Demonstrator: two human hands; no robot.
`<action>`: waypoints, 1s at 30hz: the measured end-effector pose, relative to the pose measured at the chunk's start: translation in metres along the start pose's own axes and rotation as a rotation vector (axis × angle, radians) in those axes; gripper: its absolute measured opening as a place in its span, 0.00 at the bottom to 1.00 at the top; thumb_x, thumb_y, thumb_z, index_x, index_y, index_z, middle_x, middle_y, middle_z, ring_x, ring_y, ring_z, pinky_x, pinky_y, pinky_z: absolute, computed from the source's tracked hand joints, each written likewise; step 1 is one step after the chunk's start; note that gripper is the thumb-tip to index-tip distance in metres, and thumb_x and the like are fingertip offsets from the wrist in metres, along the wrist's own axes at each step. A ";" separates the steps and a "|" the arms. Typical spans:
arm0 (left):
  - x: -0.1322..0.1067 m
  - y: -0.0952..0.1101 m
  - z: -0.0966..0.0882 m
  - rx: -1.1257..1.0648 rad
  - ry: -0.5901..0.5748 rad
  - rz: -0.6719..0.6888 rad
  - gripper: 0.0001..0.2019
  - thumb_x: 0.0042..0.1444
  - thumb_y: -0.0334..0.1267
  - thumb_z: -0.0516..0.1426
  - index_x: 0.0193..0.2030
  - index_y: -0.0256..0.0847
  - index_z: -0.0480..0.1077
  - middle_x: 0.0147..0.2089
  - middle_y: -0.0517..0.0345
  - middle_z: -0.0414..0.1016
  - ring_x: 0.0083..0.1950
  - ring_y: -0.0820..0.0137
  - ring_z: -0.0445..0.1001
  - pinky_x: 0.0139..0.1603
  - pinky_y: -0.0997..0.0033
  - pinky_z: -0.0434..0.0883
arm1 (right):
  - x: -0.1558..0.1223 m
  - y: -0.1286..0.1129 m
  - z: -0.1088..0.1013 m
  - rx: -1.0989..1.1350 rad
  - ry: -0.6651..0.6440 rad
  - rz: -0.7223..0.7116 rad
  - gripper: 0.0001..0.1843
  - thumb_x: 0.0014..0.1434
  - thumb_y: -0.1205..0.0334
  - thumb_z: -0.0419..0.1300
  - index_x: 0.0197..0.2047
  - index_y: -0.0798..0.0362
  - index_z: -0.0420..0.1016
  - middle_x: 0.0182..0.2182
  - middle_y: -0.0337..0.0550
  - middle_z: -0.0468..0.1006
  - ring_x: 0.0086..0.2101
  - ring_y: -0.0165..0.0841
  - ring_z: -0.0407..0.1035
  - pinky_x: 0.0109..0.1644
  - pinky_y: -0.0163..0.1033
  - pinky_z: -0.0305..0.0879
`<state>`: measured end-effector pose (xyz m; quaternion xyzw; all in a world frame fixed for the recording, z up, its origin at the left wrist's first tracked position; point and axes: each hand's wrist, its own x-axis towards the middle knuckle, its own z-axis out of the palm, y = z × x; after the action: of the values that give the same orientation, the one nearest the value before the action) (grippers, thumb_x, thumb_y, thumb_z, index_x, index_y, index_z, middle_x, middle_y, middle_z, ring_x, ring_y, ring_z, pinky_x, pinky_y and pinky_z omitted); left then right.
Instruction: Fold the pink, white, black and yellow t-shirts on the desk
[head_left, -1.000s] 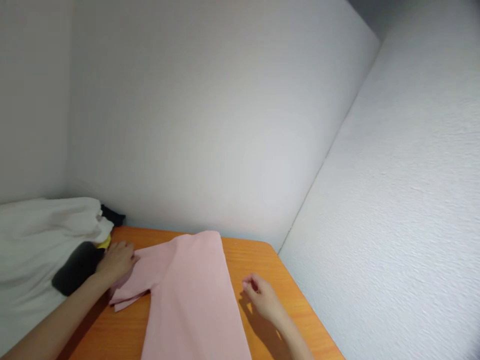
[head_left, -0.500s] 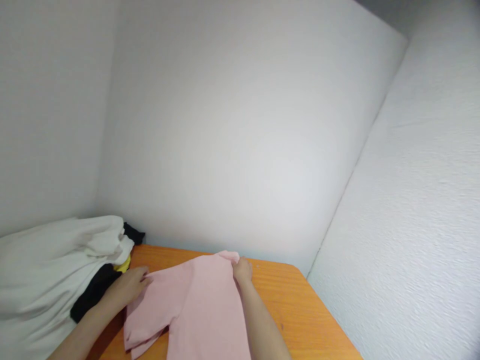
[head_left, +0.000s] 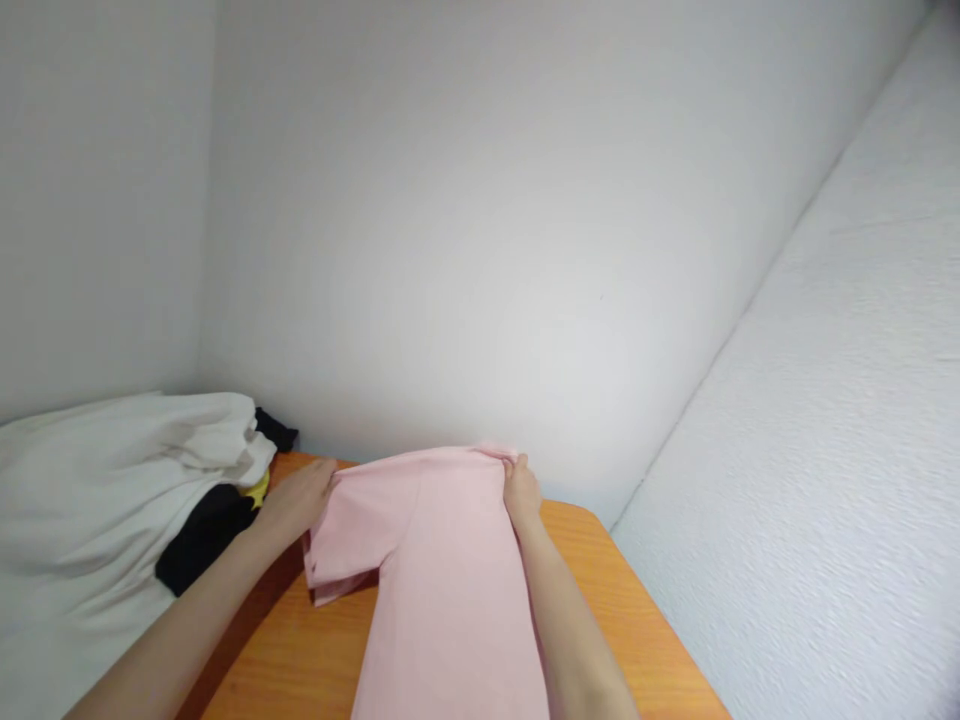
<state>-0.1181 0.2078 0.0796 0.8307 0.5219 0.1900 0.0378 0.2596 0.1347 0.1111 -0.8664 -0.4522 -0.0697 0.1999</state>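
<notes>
Our right hand (head_left: pixel 521 490) pinches the far edge of the pink shirt (head_left: pixel 442 570), our left hand (head_left: pixel 296 500) grips its left shoulder; it remains unfolded across the orange worktop (head_left: pixel 600 570).

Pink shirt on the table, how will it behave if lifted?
The shirt is probably floppy: its sleeve folds over on itself. It looks light: left hand and right hand hold its top edge with fingertips. It may slide on the glossy table.

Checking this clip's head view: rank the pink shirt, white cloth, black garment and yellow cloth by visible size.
White cloth and pink shirt, too alike to rank; then black garment; then yellow cloth.
</notes>
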 end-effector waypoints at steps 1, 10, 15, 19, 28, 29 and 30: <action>0.002 0.002 0.010 0.018 -0.020 -0.008 0.16 0.65 0.38 0.39 0.43 0.38 0.66 0.46 0.44 0.74 0.46 0.60 0.75 0.44 0.63 0.66 | -0.003 -0.003 0.002 -0.015 -0.019 -0.016 0.21 0.69 0.55 0.45 0.56 0.62 0.62 0.42 0.62 0.77 0.43 0.45 0.74 0.44 0.44 0.65; 0.001 0.038 0.031 0.002 -0.084 0.179 0.19 0.63 0.37 0.43 0.51 0.39 0.71 0.56 0.43 0.72 0.57 0.59 0.69 0.58 0.58 0.63 | -0.112 -0.022 0.011 0.011 -0.163 -0.442 0.30 0.64 0.48 0.53 0.65 0.53 0.62 0.63 0.55 0.63 0.64 0.49 0.52 0.66 0.53 0.48; -0.019 0.058 0.046 -0.080 -0.278 0.323 0.27 0.63 0.53 0.46 0.65 0.44 0.64 0.71 0.45 0.57 0.72 0.55 0.53 0.70 0.49 0.51 | -0.155 -0.001 0.022 0.018 -0.393 -0.478 0.46 0.61 0.28 0.41 0.73 0.48 0.45 0.72 0.49 0.37 0.68 0.57 0.26 0.66 0.68 0.27; -0.036 0.051 0.045 -0.092 -0.509 0.384 0.45 0.50 0.67 0.55 0.71 0.56 0.46 0.76 0.49 0.34 0.75 0.46 0.35 0.68 0.31 0.41 | -0.156 0.010 0.022 0.000 -0.420 -0.460 0.44 0.62 0.29 0.37 0.73 0.45 0.44 0.72 0.45 0.34 0.69 0.53 0.25 0.67 0.66 0.25; -0.035 0.019 0.055 0.041 -0.367 0.563 0.29 0.58 0.33 0.48 0.67 0.55 0.59 0.72 0.59 0.54 0.72 0.60 0.53 0.71 0.54 0.54 | -0.151 0.010 0.006 -0.035 -0.463 -0.500 0.41 0.64 0.31 0.39 0.73 0.42 0.42 0.72 0.44 0.35 0.69 0.47 0.26 0.68 0.64 0.27; -0.036 0.018 0.056 0.062 -0.371 0.567 0.32 0.56 0.30 0.48 0.68 0.53 0.58 0.72 0.58 0.54 0.73 0.61 0.53 0.71 0.56 0.54 | -0.150 0.009 0.004 -0.040 -0.473 -0.499 0.41 0.64 0.31 0.39 0.73 0.42 0.42 0.72 0.44 0.35 0.69 0.46 0.25 0.68 0.64 0.27; -0.039 0.019 0.054 0.086 -0.378 0.557 0.34 0.54 0.28 0.49 0.68 0.51 0.57 0.72 0.57 0.53 0.73 0.60 0.52 0.71 0.55 0.55 | -0.150 0.007 0.001 -0.046 -0.480 -0.496 0.40 0.64 0.32 0.39 0.73 0.43 0.42 0.72 0.44 0.35 0.69 0.45 0.25 0.68 0.63 0.27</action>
<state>-0.0971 0.1723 0.0238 0.9628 0.2661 0.0135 0.0456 0.1781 0.0182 0.0633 -0.7259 -0.6816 0.0796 0.0453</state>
